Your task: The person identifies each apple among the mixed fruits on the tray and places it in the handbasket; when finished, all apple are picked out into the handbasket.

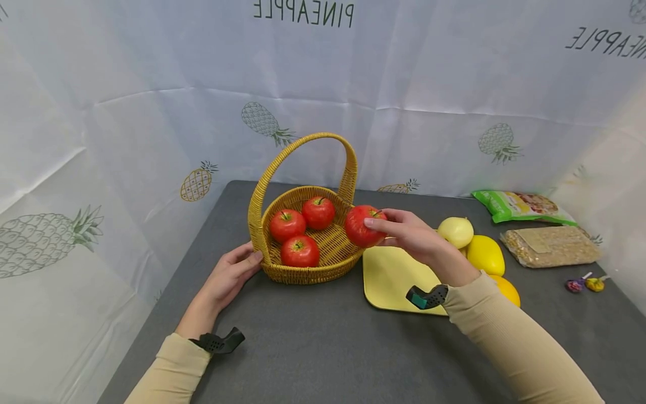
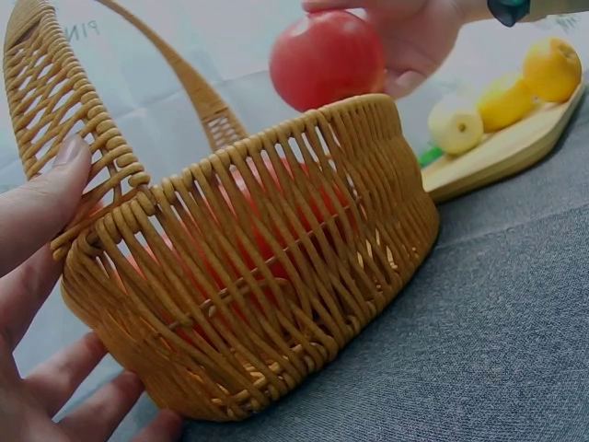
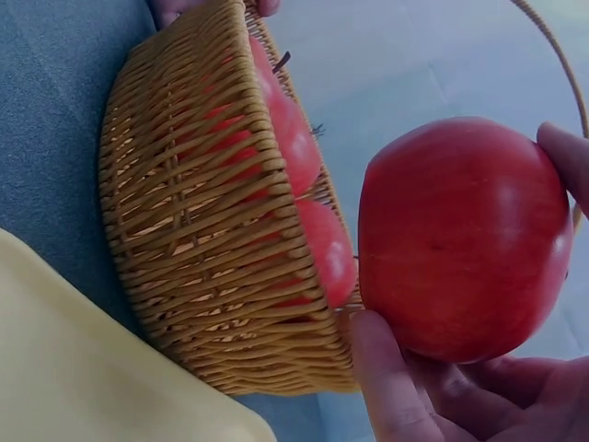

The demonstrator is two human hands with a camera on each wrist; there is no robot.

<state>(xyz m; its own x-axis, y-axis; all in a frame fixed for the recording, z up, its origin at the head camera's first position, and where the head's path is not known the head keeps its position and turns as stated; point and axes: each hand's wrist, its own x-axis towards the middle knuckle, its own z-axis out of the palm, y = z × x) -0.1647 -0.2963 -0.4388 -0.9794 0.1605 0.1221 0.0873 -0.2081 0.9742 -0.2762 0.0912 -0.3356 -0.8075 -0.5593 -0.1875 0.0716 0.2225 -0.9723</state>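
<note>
A yellow wicker basket [image 1: 313, 275] with a tall arched handle stands on the dark table, three red apples [image 1: 300, 251] inside it. My left hand [image 1: 233, 275] holds the basket's left end; in the left wrist view its thumb [image 2: 69, 175] lies on the handle's base and the other fingers touch the woven side. Above the basket's right rim, my right hand [image 1: 411, 238] grips another red apple [image 1: 360, 226] between thumb and fingers. That apple [image 3: 465, 239] fills much of the right wrist view, clear of the apples in the basket.
Right of the basket lies a pale yellow board [image 1: 393, 280], partly under my right arm. Beside that arm are a pale round fruit [image 1: 456, 232] and yellow fruits [image 1: 485, 255]. Farther right are a green packet [image 1: 522, 206], a bag of grain [image 1: 552, 247] and two wrapped lollipops [image 1: 575, 285].
</note>
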